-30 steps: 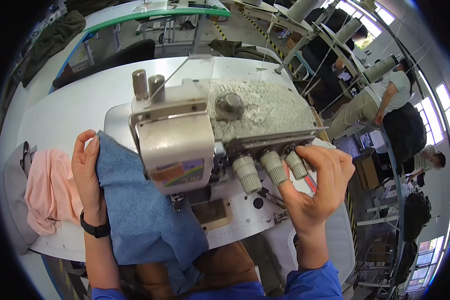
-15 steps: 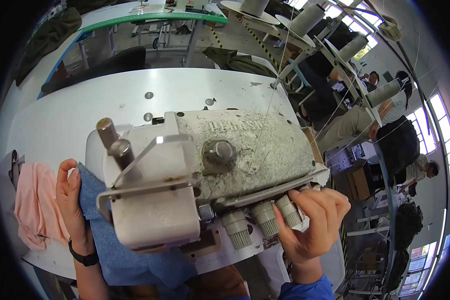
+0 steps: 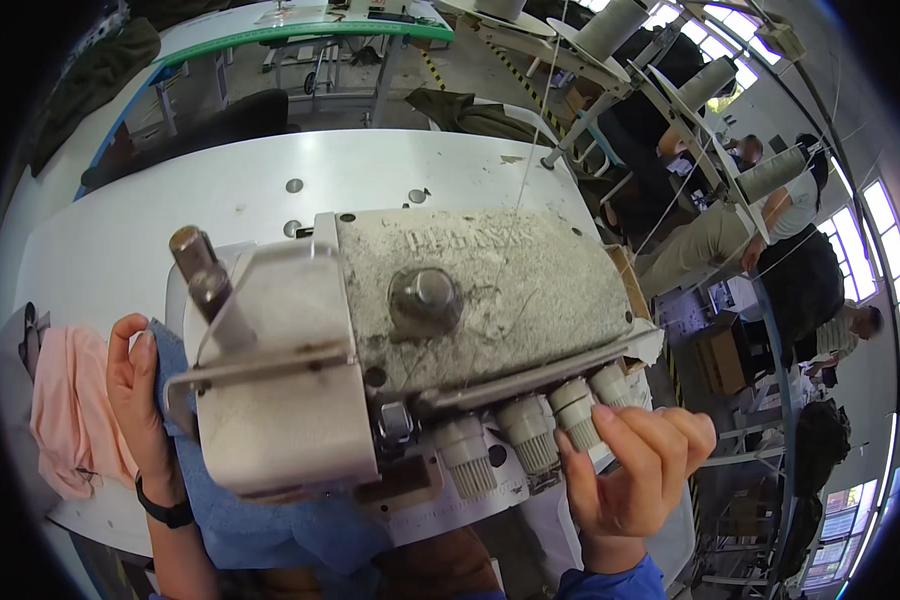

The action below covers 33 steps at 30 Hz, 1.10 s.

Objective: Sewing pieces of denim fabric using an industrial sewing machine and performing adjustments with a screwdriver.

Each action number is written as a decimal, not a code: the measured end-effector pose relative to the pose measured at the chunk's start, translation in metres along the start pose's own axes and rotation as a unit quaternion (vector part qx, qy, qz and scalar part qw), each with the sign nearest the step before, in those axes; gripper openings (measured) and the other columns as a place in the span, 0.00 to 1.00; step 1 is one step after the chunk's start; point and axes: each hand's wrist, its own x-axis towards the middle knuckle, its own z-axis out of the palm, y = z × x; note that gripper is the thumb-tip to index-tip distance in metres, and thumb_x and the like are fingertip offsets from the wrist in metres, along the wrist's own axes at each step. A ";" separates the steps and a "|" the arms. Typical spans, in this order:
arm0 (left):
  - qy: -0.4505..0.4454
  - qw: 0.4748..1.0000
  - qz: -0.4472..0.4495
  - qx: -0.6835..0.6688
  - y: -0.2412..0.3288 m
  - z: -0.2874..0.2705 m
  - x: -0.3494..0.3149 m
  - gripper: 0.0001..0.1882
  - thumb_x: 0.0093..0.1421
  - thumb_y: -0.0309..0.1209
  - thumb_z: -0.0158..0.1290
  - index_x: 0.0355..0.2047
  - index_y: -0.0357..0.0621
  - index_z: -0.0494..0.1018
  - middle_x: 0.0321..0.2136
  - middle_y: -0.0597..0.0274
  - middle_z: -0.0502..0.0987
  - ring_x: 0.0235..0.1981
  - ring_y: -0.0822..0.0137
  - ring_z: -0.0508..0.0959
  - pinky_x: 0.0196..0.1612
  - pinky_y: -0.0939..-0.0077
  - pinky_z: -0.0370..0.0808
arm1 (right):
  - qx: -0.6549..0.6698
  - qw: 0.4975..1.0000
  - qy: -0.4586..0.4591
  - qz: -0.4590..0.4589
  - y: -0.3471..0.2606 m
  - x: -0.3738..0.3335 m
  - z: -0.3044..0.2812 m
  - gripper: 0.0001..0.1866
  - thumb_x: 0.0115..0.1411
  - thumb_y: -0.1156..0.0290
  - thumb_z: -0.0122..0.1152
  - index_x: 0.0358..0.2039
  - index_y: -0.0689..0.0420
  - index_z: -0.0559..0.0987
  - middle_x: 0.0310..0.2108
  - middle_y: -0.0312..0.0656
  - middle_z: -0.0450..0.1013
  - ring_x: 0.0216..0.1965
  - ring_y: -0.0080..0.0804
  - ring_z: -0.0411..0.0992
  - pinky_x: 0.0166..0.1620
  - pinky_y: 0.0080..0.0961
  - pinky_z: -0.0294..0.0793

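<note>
An overlock sewing machine (image 3: 490, 300) with a lint-covered top fills the middle of the view. Along its front stands a row of several grey ribbed tension dials. My right hand (image 3: 635, 465) pinches one tension dial (image 3: 575, 412) between thumb and forefinger, at its lower end; the other fingers are curled. To the machine's left, my left hand (image 3: 140, 400) holds the edge of a blue cloth (image 3: 230, 510) between thumb and fingers. This cloth runs under the machine's left end and hangs over the table's front edge. The needle area is hidden behind the machine's metal cover.
A pink cloth (image 3: 75, 410) lies left of my left hand on the white table (image 3: 370, 165). Thread cones (image 3: 610, 28) stand on a rack at the upper right, with threads running down. Other people (image 3: 790, 210) are at the far right. A green-edged table (image 3: 300, 30) stands beyond.
My right hand's fingers have drawn back toward the dial's lower end, uncovering the last dial. The machine appears slightly farther left in the picture. My left hand keeps its hold on the blue cloth.
</note>
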 end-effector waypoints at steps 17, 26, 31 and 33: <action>-0.076 0.967 -0.155 0.189 0.038 -0.095 -0.123 0.13 0.59 0.32 0.51 0.40 0.37 0.70 0.41 0.61 0.74 0.41 0.72 0.72 0.45 0.79 0.68 | 0.726 0.485 -0.280 0.399 -0.145 -0.091 0.043 0.12 0.56 0.68 0.60 0.24 0.66 0.75 0.20 0.32 0.72 0.24 0.12 0.65 0.25 0.15 0.64; 0.028 0.997 -0.067 -0.019 0.052 -0.068 -0.066 0.13 0.63 0.33 0.45 0.39 0.36 0.72 0.34 0.67 0.75 0.33 0.80 0.72 0.39 0.87 0.67 | 0.723 0.509 -0.237 0.403 -0.153 -0.104 0.044 0.12 0.61 0.70 0.53 0.29 0.67 0.78 0.26 0.33 0.75 0.27 0.13 0.66 0.32 0.14 0.66; 0.039 0.998 -0.044 -0.014 0.041 -0.060 -0.035 0.14 0.63 0.35 0.46 0.39 0.35 0.73 0.33 0.66 0.75 0.32 0.79 0.72 0.38 0.87 0.67 | 0.722 0.529 -0.232 0.381 -0.148 -0.104 0.052 0.12 0.62 0.70 0.52 0.30 0.67 0.77 0.27 0.34 0.75 0.28 0.13 0.66 0.33 0.13 0.66; 0.045 0.998 -0.038 -0.016 0.037 -0.061 -0.026 0.14 0.63 0.35 0.46 0.39 0.35 0.73 0.33 0.66 0.75 0.32 0.79 0.72 0.38 0.87 0.67 | 0.719 0.535 -0.242 0.372 -0.148 -0.101 0.054 0.12 0.62 0.69 0.52 0.30 0.67 0.77 0.27 0.34 0.75 0.28 0.13 0.66 0.33 0.13 0.66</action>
